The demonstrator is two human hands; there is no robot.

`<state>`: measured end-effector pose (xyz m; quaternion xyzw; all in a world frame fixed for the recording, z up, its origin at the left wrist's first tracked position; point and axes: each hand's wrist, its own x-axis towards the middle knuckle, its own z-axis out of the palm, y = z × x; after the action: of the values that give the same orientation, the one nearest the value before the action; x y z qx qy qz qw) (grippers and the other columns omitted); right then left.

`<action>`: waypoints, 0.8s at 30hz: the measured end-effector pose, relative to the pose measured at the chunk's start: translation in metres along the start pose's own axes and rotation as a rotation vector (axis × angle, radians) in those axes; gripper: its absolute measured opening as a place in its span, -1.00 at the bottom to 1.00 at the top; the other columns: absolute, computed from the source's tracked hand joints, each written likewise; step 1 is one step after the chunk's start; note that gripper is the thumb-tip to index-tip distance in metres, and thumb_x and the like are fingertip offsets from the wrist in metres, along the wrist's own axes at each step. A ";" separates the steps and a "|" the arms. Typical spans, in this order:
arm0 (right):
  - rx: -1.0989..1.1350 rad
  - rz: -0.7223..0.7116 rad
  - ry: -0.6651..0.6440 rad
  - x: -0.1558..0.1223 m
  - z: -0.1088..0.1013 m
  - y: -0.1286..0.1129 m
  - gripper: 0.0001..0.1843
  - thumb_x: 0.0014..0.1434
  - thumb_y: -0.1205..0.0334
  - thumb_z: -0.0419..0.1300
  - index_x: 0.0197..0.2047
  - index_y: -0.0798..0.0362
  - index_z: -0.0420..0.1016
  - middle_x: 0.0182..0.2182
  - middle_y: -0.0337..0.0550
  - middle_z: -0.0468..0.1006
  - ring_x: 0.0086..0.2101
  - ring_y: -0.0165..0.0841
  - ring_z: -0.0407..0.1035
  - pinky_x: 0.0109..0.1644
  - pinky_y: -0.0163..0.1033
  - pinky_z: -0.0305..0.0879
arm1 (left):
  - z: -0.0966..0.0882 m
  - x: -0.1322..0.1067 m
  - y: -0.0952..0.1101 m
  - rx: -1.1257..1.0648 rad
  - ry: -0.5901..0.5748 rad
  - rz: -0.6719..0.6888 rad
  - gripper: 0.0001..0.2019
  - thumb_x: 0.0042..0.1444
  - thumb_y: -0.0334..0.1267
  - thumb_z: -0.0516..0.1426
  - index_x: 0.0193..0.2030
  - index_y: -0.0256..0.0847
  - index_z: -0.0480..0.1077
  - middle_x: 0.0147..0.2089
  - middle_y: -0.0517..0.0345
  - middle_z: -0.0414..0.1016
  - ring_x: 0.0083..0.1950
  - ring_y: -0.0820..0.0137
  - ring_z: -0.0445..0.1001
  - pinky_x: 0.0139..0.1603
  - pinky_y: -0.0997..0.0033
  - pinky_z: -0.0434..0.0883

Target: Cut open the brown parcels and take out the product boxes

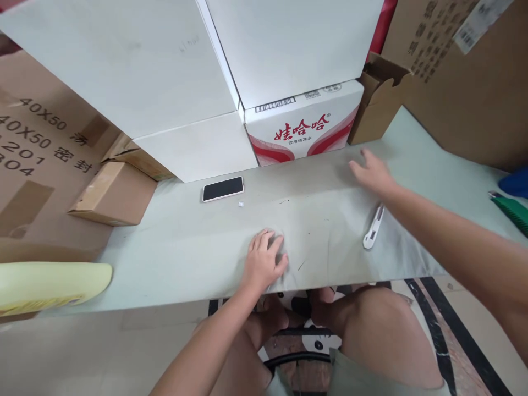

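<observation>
Here, L hand [264, 259] lower centre, fingers loosely bent, palm down on pale sheet [173, 247], gripping nothing, R hand [371, 171] centre right, spread flat on same sheet, empty, white box cutter [373, 227] just below it, phone [223, 188] centre left.

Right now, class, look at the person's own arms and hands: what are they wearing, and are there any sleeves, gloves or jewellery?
Both are bare. The left hand and right hand wear no gloves, and no ring shows on the fingers in view. The left forearm and right forearm show no sleeve, watch or bracelet as far as the picture reaches. No markings can be made out.
</observation>
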<state>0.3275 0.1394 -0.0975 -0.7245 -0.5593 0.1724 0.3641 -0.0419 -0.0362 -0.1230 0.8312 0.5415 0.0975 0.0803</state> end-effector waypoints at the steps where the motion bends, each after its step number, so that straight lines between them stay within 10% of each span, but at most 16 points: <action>1: 0.014 -0.051 -0.006 -0.026 0.005 -0.007 -0.31 0.32 0.01 0.24 0.38 0.25 0.36 0.37 0.38 0.41 0.38 0.11 0.34 0.47 0.31 0.21 | -0.001 0.001 0.001 -0.006 0.005 -0.001 -0.53 0.32 -0.14 0.14 0.31 -0.21 0.52 0.29 -0.25 0.50 0.47 -0.15 0.38 0.49 -0.24 0.37; 8: 0.037 -0.404 -0.153 -0.204 0.068 -0.046 -0.42 0.40 -0.04 0.05 0.36 0.04 0.40 0.25 0.18 0.56 0.25 -0.02 0.48 0.32 0.22 0.49 | -0.011 0.002 0.013 -0.063 0.019 -0.033 -0.60 0.39 -0.22 0.11 0.30 -0.17 0.52 0.33 -0.20 0.50 0.49 -0.08 0.37 0.52 -0.20 0.34; 16: -0.103 -0.593 -0.153 -0.220 0.078 -0.039 -0.56 0.39 0.08 0.03 0.18 0.12 0.48 0.11 0.27 0.59 0.10 0.07 0.49 0.24 0.28 0.45 | -0.018 0.002 0.008 -0.238 -0.001 -0.142 -0.65 0.48 -0.32 0.02 0.14 -0.19 0.63 0.28 -0.02 0.60 0.36 0.29 0.52 0.49 0.29 0.41; 19: -0.149 -0.633 -0.136 -0.223 0.079 -0.038 -0.63 0.38 0.11 0.05 0.11 0.10 0.49 0.07 0.25 0.60 0.05 0.06 0.50 0.18 0.24 0.46 | -0.044 0.002 -0.035 -0.267 0.028 -0.267 -0.76 0.43 -0.35 0.13 0.00 -0.18 0.67 0.25 0.01 0.60 0.31 0.33 0.55 0.40 0.37 0.47; 24: -0.219 -0.657 -0.089 -0.229 0.080 -0.039 -0.71 0.38 0.15 0.05 0.04 0.09 0.47 0.02 0.22 0.61 0.01 0.05 0.51 0.13 0.18 0.47 | -0.130 -0.009 -0.171 -0.218 0.187 -0.605 -0.72 0.41 -0.19 0.23 0.16 -0.27 0.51 0.22 -0.07 0.55 0.12 0.24 0.60 0.15 0.09 0.62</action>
<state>0.1755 -0.0436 -0.1595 -0.5323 -0.7932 0.0161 0.2955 -0.2289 0.0280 -0.0387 0.6067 0.7551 0.2023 0.1440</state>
